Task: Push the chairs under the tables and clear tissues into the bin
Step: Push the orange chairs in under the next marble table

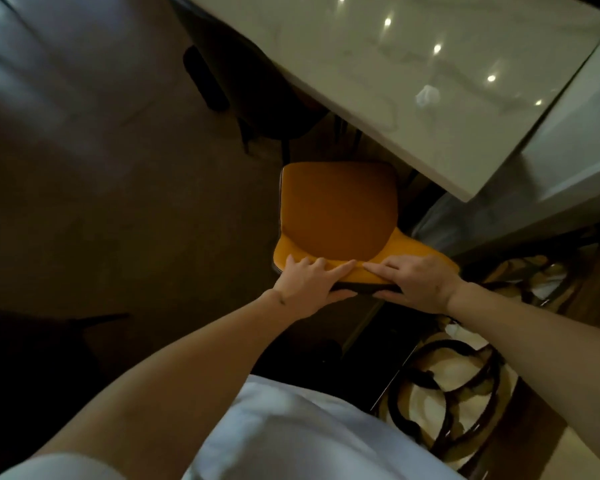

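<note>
Both arms reach forward at frame centre; the left hand [305,284] and right hand [418,282] each clamp the orange chair [340,206] backrest's top edge, fingers over, thumbs beneath.

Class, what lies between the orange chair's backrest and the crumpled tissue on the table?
The head view shows the chair's seat, then bare marble table top.

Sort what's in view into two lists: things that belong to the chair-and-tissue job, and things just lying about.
Part of the job:
orange chair, gripped at its backrest by the left hand and right hand
marble table
crumpled tissue on the table

Just there:
dark chair, partly under the table
patterned floor inlay at right
</note>
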